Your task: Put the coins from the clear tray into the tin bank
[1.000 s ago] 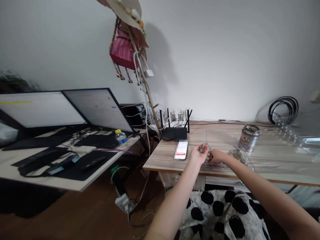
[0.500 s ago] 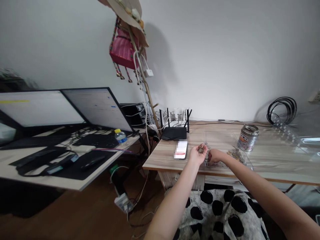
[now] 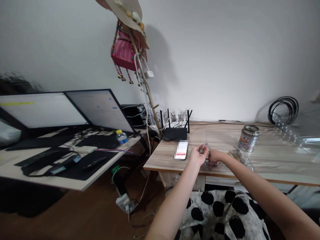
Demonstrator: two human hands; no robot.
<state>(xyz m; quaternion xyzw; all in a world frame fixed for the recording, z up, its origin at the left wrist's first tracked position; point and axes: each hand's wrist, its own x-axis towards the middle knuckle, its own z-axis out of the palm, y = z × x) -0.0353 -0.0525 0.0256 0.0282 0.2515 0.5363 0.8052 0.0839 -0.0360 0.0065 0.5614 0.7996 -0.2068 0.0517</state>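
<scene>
Pinches a few small round silver coins in the cupped, palm-up left hand above the pale wooden tabletop. Rests the right hand, fingers curled together, just at 3 o'clock of the left; cannot tell whether gripping anything. Has a loose heap of coins at 3 o'clock and a silver tin can at 2 o'clock.

The surface is pale wood grain. The coins are dull silver and brown, the tin silver with a printed label. The router and cable coil are black. The phone shows white with a red band. The bag is pink, the hat tan. The cloth is white with black spots.
</scene>
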